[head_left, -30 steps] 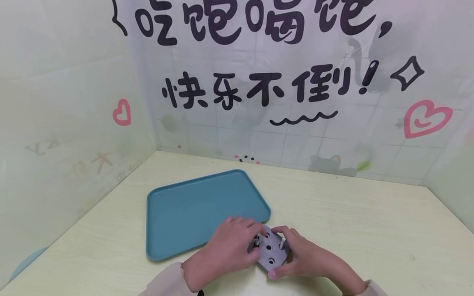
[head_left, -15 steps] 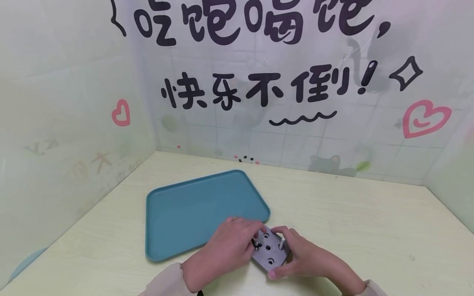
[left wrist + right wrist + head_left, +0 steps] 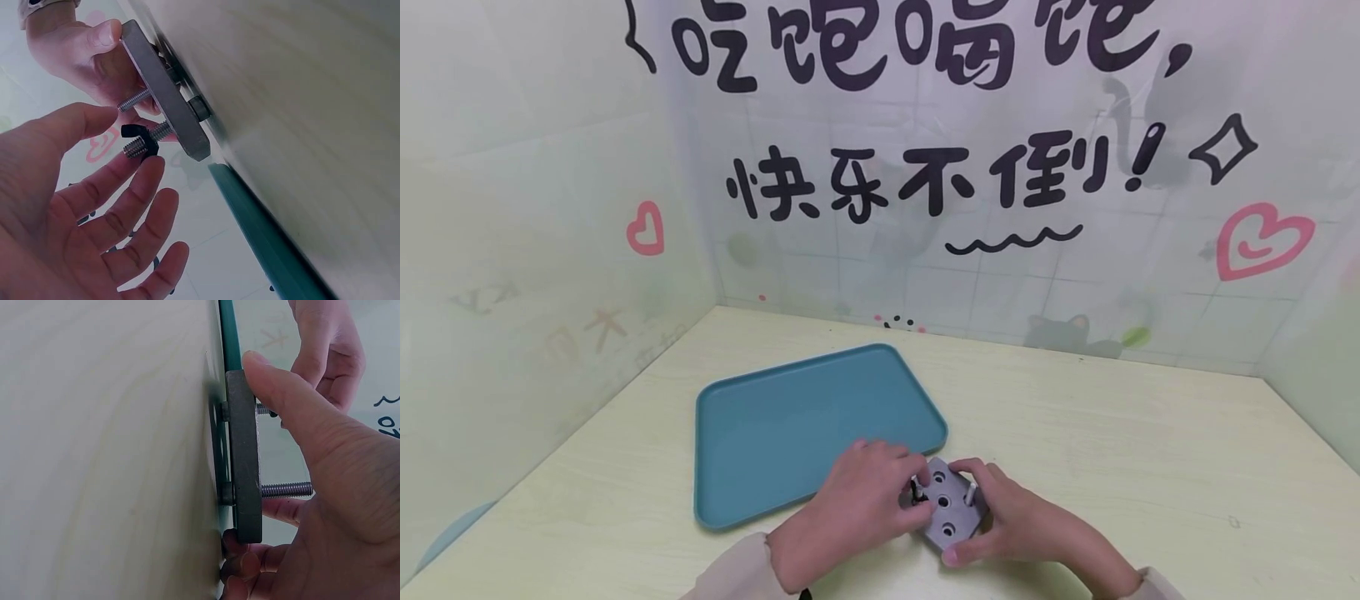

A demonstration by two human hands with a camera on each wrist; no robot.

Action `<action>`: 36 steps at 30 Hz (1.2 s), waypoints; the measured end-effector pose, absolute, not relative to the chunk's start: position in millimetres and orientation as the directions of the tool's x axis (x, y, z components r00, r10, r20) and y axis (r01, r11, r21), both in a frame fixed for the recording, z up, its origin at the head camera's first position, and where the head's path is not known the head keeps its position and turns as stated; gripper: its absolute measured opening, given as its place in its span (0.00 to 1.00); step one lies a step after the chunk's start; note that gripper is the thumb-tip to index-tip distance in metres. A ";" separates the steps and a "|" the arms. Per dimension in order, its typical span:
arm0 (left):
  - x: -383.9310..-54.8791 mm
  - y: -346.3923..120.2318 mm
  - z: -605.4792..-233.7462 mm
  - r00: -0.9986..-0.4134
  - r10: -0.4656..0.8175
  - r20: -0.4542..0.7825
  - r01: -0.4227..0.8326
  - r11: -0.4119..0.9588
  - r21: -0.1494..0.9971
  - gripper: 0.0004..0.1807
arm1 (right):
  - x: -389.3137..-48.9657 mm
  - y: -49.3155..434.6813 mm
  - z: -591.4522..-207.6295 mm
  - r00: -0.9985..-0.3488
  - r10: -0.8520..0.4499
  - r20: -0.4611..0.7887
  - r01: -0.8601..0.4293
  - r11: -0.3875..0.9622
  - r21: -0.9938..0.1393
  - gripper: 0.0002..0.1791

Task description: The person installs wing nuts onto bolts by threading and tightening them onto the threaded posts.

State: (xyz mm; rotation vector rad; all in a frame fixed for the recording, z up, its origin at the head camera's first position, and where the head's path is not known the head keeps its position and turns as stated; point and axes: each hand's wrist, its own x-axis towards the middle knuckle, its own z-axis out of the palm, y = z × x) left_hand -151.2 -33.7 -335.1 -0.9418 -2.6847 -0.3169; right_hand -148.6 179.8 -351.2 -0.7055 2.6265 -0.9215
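A grey metal plate with several holes is held low over the table, two threaded bolts standing up through it. In the right wrist view, my right hand grips the plate by its edges, beside the bare bolt. A black wing nut sits partway along the other bolt. Around that nut is my left hand, thumb and fingers spread apart. The left wrist view shows fingertips close under the nut; whether they touch it I cannot tell. Bolt heads project from the plate's underside.
A blue-green tray lies on the pale wooden table, its near right corner close to the plate. Printed sheeting walls the table at the back and sides.
My left thumb and fingers have shifted around the wing nut, coming together over it and then spreading apart. The right hand and plate stay almost still.
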 end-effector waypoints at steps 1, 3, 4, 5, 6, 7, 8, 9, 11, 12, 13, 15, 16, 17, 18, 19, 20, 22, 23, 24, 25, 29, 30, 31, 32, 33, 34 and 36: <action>-151.1 -33.8 -334.9 -0.750 0.576 0.325 0.635 0.765 0.110 0.08 | -148.6 179.6 -351.1 -0.845 -0.527 -0.090 -0.356 0.680 -0.641 0.48; -150.8 -33.8 -334.5 -0.753 0.577 0.316 0.633 0.766 0.109 0.07 | -148.7 179.3 -350.9 -0.847 -0.524 -0.093 -0.353 0.683 -0.640 0.48; -150.6 -33.8 -334.5 -0.753 0.579 0.314 0.634 0.766 0.109 0.07 | -148.7 179.1 -350.7 -0.847 -0.523 -0.095 -0.350 0.684 -0.640 0.48; -150.5 -33.9 -334.6 -0.751 0.582 0.314 0.637 0.763 0.109 0.07 | -148.6 179.2 -350.7 -0.847 -0.523 -0.098 -0.349 0.684 -0.641 0.48; -150.3 -33.9 -334.7 -0.747 0.585 0.314 0.641 0.760 0.108 0.06 | -148.7 179.1 -350.6 -0.847 -0.522 -0.100 -0.346 0.684 -0.642 0.48; -150.1 -33.8 -334.9 -0.745 0.588 0.315 0.643 0.758 0.104 0.06 | -148.7 179.1 -350.6 -0.847 -0.522 -0.101 -0.345 0.685 -0.641 0.48; -150.0 -33.7 -335.3 -0.741 0.592 0.317 0.647 0.756 0.102 0.07 | -148.8 179.2 -350.6 -0.848 -0.521 -0.103 -0.344 0.687 -0.640 0.48; -149.9 -33.6 -335.6 -0.738 0.595 0.317 0.650 0.753 0.101 0.07 | -149.0 179.3 -350.6 -0.848 -0.520 -0.105 -0.342 0.688 -0.640 0.48; -149.6 -33.4 -335.6 -0.734 0.603 0.313 0.656 0.748 0.099 0.10 | -149.4 179.4 -350.7 -0.849 -0.517 -0.108 -0.338 0.689 -0.641 0.48; -149.4 -33.3 -335.4 -0.733 0.605 0.309 0.658 0.746 0.100 0.12 | -149.5 179.2 -350.6 -0.849 -0.516 -0.110 -0.335 0.689 -0.643 0.48; -149.3 -33.2 -335.3 -0.733 0.608 0.304 0.659 0.745 0.100 0.14 | -149.6 179.3 -350.7 -0.849 -0.517 -0.109 -0.337 0.689 -0.642 0.48; -149.5 -33.1 -334.7 -0.734 0.613 0.292 0.662 0.743 0.102 0.14 | -149.8 179.2 -351.1 -0.849 -0.517 -0.110 -0.336 0.688 -0.644 0.48; -149.6 -33.2 -334.2 -0.733 0.615 0.289 0.662 0.743 0.099 0.14 | -149.7 179.2 -351.2 -0.848 -0.518 -0.110 -0.336 0.687 -0.644 0.48; -149.8 -33.2 -333.9 -0.733 0.617 0.287 0.663 0.742 0.096 0.13 | -149.6 179.2 -351.4 -0.848 -0.519 -0.108 -0.339 0.687 -0.643 0.48; -150.0 -33.1 -333.6 -0.731 0.618 0.288 0.664 0.742 0.092 0.12 | -149.5 179.3 -351.4 -0.847 -0.521 -0.104 -0.343 0.687 -0.641 0.48; -150.2 -33.1 -333.4 -0.730 0.620 0.289 0.665 0.742 0.087 0.11 | -149.4 179.3 -351.5 -0.847 -0.522 -0.101 -0.347 0.687 -0.638 0.48; -150.3 -33.1 -333.2 -0.727 0.621 0.294 0.666 0.741 0.083 0.10 | -149.3 179.4 -351.5 -0.847 -0.523 -0.097 -0.351 0.687 -0.636 0.48; -150.5 -33.5 -333.1 -0.718 0.623 0.310 0.672 0.737 0.073 0.10 | -149.2 179.4 -351.4 -0.846 -0.525 -0.091 -0.357 0.686 -0.634 0.48; -150.4 -33.7 -333.4 -0.714 0.623 0.319 0.674 0.736 0.072 0.10 | -149.1 179.5 -351.4 -0.846 -0.526 -0.088 -0.361 0.685 -0.632 0.48; -150.3 -34.1 -333.8 -0.711 0.622 0.328 0.676 0.733 0.074 0.10 | -149.1 179.5 -351.4 -0.845 -0.527 -0.085 -0.363 0.684 -0.633 0.48; -150.0 -34.5 -334.2 -0.710 0.620 0.334 0.676 0.732 0.078 0.11 | -149.1 179.5 -351.4 -0.845 -0.528 -0.084 -0.364 0.683 -0.633 0.48; -148.6 -35.5 -334.9 -0.725 0.604 0.331 0.664 0.740 0.106 0.09 | -148.8 179.9 -351.4 -0.842 -0.532 -0.085 -0.365 0.679 -0.637 0.47; -148.5 -35.4 -334.6 -0.732 0.600 0.323 0.659 0.744 0.110 0.08 | -148.8 180.0 -351.4 -0.842 -0.533 -0.086 -0.365 0.679 -0.637 0.47; -148.6 -35.1 -334.3 -0.739 0.597 0.313 0.653 0.749 0.113 0.07 | -148.7 180.0 -351.3 -0.842 -0.533 -0.085 -0.365 0.679 -0.636 0.48; -148.8 -34.8 -334.1 -0.744 0.595 0.304 0.648 0.753 0.114 0.07 | -148.7 180.1 -351.2 -0.842 -0.533 -0.084 -0.366 0.679 -0.636 0.48; -149.0 -34.4 -333.8 -0.748 0.593 0.298 0.644 0.756 0.113 0.07 | -148.7 180.1 -351.1 -0.843 -0.532 -0.082 -0.367 0.679 -0.635 0.48; -149.3 -34.0 -333.6 -0.752 0.591 0.293 0.641 0.759 0.113 0.07 | -148.6 180.1 -351.1 -0.843 -0.532 -0.079 -0.370 0.679 -0.634 0.48; -149.6 -33.6 -333.3 -0.758 0.588 0.282 0.635 0.763 0.117 0.07 | -148.2 180.1 -351.3 -0.843 -0.533 -0.072 -0.375 0.678 -0.632 0.48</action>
